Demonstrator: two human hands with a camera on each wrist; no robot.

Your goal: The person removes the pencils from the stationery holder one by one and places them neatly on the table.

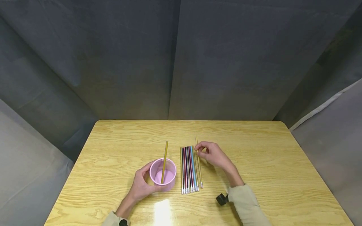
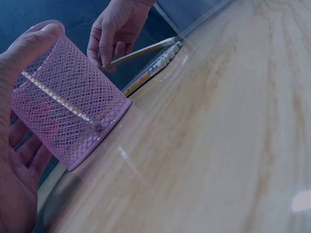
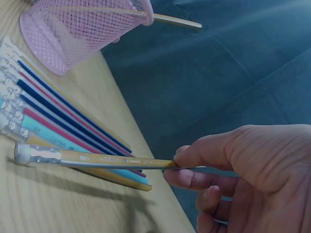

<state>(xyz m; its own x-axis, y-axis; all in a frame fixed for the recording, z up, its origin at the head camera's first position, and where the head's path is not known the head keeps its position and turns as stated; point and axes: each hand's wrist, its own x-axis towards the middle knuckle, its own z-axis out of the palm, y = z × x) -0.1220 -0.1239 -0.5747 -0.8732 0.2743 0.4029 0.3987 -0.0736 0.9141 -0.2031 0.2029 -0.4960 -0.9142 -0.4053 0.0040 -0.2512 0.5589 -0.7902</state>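
My left hand (image 1: 142, 185) grips a pink mesh pencil cup (image 1: 171, 185) from its left side, thumb at the near side of the rim. One yellow pencil (image 1: 164, 157) leans inside the cup, its eraser end down. To the right, my right hand (image 1: 214, 154) pinches another yellow pencil (image 3: 112, 160) between thumb and index finger near one end. In the right wrist view its white eraser points away from the hand and is raised over the wood. Between cup and right hand lies a row of several pencils (image 1: 188, 169), side by side with erasers toward me.
The wood-grain table (image 1: 113, 147) extends around both hands. Dark grey curtains (image 1: 135, 62) hang behind its far edge, with lighter grey cloth (image 1: 331, 135) at the sides. A small black device (image 1: 222, 199) sits at the right sleeve.
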